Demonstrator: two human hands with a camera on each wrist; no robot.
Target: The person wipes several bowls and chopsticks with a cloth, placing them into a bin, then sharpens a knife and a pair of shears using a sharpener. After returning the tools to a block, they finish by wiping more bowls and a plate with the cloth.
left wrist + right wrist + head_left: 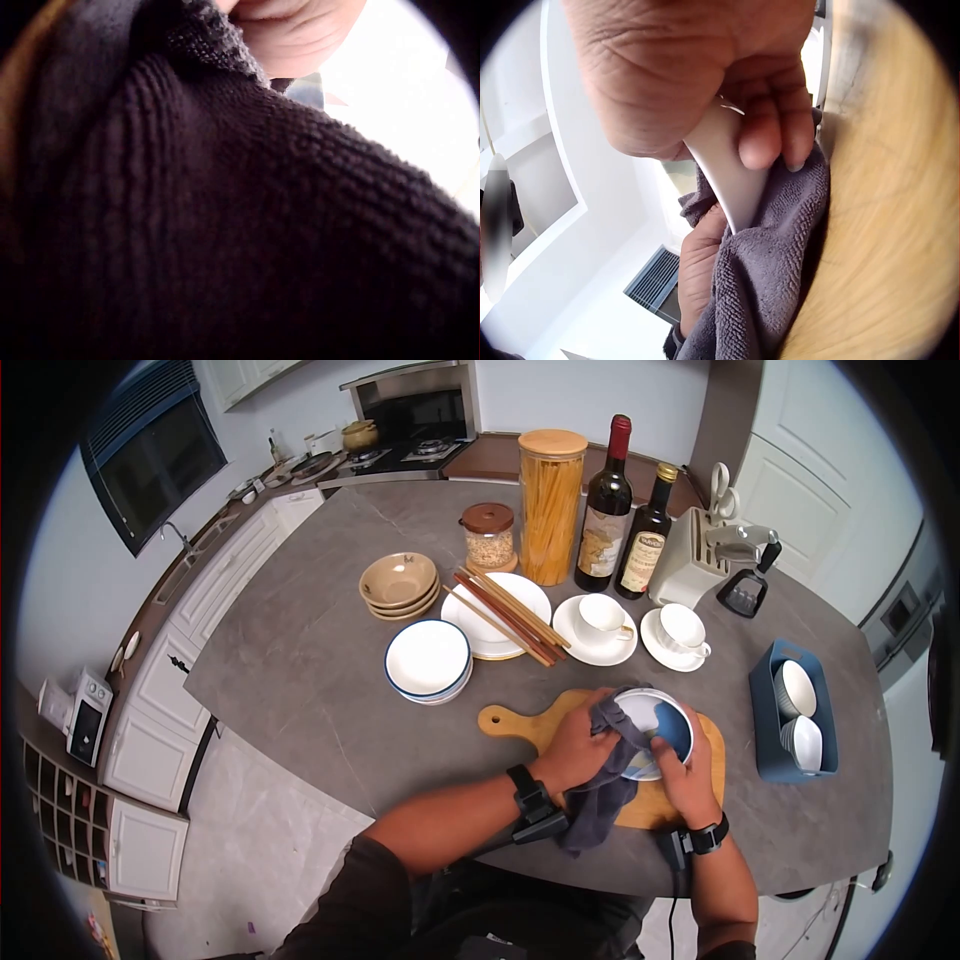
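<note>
Above the wooden cutting board (708, 780), my right hand (690, 775) grips a bowl (640, 710), white with blue patches inside, thumb over the rim and fingers beneath. My left hand (575, 745) holds a dark grey towel (605, 800) against the bowl's left side. The towel's loose end hangs over the board toward the table's front edge. In the right wrist view the towel (772, 277) wraps the bowl's white outer wall (731, 169), with right fingertips (759, 146) against it. Towel cloth (225, 195) fills most of the left wrist view and hides the left fingers.
Stacked white bowls (428, 660), brown bowls (398, 582), a plate with chopsticks (505, 610) and two cups (602, 618) on saucers stand beyond the board. Behind are a pasta jar (552, 510), bottles (603, 510) and a toaster (690, 560). A blue basket (767, 745) with bowls sits right.
</note>
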